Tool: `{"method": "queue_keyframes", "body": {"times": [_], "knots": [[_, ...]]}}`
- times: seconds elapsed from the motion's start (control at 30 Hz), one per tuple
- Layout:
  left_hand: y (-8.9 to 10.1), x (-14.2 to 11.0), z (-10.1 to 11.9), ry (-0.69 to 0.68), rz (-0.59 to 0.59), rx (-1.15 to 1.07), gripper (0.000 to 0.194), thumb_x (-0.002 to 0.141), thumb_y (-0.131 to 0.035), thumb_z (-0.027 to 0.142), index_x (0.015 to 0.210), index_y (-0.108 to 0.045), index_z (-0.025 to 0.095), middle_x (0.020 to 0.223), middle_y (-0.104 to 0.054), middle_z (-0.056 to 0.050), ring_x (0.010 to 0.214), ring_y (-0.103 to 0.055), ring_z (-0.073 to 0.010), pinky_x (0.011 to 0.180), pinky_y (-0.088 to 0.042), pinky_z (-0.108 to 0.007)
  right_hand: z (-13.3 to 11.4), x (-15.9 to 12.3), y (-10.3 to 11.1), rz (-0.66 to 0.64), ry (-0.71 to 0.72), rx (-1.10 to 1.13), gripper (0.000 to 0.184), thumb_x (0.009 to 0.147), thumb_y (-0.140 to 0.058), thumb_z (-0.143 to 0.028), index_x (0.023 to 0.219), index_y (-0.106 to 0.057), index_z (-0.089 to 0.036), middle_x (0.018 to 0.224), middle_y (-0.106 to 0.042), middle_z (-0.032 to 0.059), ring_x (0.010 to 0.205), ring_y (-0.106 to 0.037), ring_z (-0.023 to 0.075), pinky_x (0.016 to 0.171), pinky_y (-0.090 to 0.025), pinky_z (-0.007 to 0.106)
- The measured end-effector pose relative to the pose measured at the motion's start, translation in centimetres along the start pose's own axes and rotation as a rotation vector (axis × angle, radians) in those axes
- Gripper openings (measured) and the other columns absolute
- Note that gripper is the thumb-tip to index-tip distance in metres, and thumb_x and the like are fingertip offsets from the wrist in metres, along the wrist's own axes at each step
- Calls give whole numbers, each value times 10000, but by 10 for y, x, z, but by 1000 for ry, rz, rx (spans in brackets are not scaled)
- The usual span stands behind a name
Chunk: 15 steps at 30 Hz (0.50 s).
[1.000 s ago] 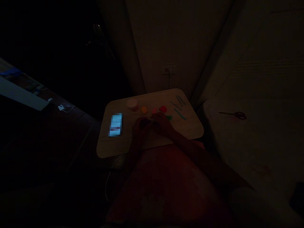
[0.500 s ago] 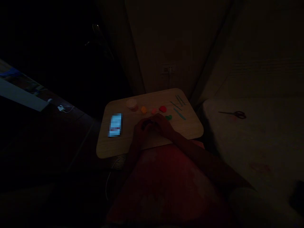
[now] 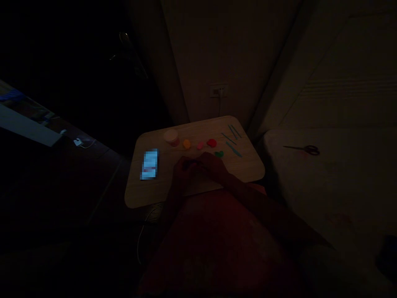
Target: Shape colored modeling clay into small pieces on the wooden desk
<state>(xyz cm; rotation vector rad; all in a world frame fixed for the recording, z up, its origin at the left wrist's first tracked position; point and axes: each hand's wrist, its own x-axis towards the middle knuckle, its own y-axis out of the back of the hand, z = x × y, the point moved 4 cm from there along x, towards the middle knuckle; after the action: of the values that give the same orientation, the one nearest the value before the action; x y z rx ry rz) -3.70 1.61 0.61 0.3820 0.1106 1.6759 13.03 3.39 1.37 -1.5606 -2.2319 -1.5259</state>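
Note:
Over the near middle of a small wooden table [image 3: 161,190], my left hand [image 3: 182,169] is curled around a dark, purplish lump [image 3: 190,163] that looks like modelling clay. Fingers of my right hand [image 3: 212,165] close on the same lump from the other side; dim light hides its exact shape. Just beyond the hands lie soft lumps like modelling clay: orange [image 3: 186,144], pink [image 3: 200,145], red [image 3: 211,142] and green [image 3: 219,154]. The green one is nearest my right hand.
A lit phone [image 3: 149,164] lies at the table's left, with a lidded tub [image 3: 171,138] behind it. Several thin sticks [image 3: 235,131] and a blue-green clay knife [image 3: 233,149] rest at the right. Scissors [image 3: 305,149] lie on a pale surface [image 3: 325,182] beside the table.
My right hand has dipped slightly and its fingers have shifted on the dark lump. More of the green and pink lumps shows now. The things on the table stay in place.

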Motion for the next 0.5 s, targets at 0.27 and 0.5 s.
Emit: {"method": "queue_keyframes", "body": {"times": [0.27, 0.5], "knots": [[-2, 0, 4, -51, -1, -20, 196, 812, -722, 345, 926, -658, 199, 889, -706, -14, 843, -649, -173, 782, -521, -284, -7, 2, -2, -67, -38, -122, 257, 1017, -559, -309, 1161, -677, -131, 1105, -677, 169, 985, -635, 270, 855, -528, 384], [1, -1, 5, -74, 29, -40, 192, 801, -717, 344, 912, -645, 204, 868, -685, -14, 821, -630, -175, 758, -515, -282, -6, 1, -3, -50, 4, -109, 284, 1008, -584, -324, 1205, -683, -145, 1149, -686, 173, 1049, -639, 270, 887, -527, 386]]}}
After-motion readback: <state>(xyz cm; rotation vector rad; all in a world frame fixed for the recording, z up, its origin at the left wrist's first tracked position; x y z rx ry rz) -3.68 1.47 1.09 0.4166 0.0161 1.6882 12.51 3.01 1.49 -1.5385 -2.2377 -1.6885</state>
